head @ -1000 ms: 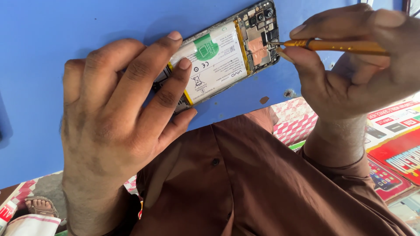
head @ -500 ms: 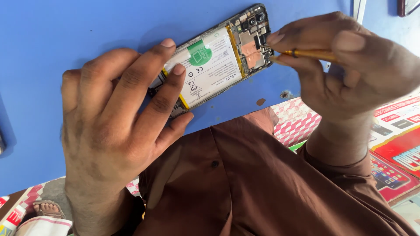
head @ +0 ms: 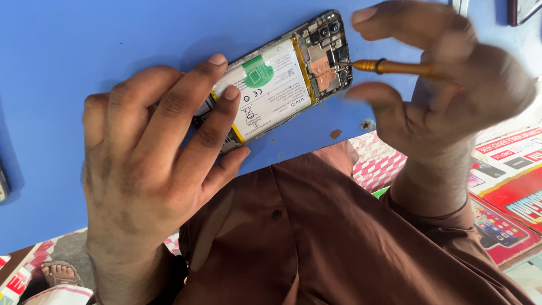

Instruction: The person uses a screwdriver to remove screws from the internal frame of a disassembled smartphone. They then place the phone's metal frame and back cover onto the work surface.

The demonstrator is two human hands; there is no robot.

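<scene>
An opened phone [head: 316, 45] lies back-up on a blue table [head: 84, 51], its white battery [head: 270, 85] and the circuit board near the camera end exposed. My left hand [head: 152, 152] presses flat on the phone's lower half, fingertips resting on the battery. My right hand [head: 451, 96] holds a thin orange screwdriver [head: 395, 67] whose tip touches the board at the phone's upper right corner. The thumb and forefinger of that hand are spread apart and blurred.
My brown shirt [head: 316, 243] fills the lower middle. Printed red sheets with phone pictures [head: 508, 186] lie at the right. A sandalled foot [head: 59, 274] shows at the lower left. Two small marks [head: 367, 124] dot the table near its edge.
My right hand's fingers have opened out around the screwdriver and moved slightly right. The tip stays on the board. My left hand keeps pressing on the phone.
</scene>
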